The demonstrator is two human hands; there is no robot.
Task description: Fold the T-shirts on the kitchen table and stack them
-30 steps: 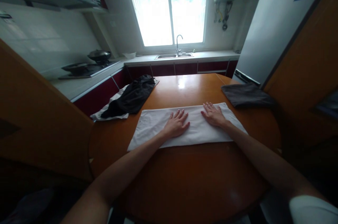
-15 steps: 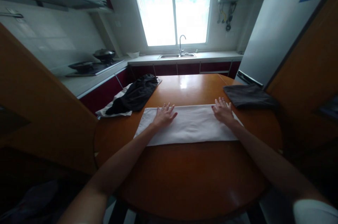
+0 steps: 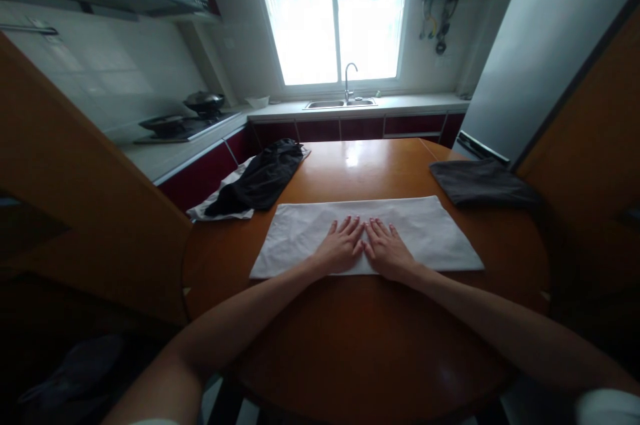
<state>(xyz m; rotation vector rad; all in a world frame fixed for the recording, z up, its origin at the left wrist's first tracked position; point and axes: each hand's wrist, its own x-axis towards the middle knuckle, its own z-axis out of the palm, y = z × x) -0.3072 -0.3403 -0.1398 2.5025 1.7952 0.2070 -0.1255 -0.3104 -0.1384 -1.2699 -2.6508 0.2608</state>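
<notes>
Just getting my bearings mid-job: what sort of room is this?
Most likely a home kitchen: there is a sink with a tap below the window, a lidded pot on the stove at the left, and what looks like a fridge at the right.

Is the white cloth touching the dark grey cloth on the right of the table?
Apart. The head view shows a strip of bare brown tabletop between the white cloth and the dark grey cloth.

Sink (image 3: 325,105) w/ tap (image 3: 347,82) nr window (image 3: 310,25)
</notes>
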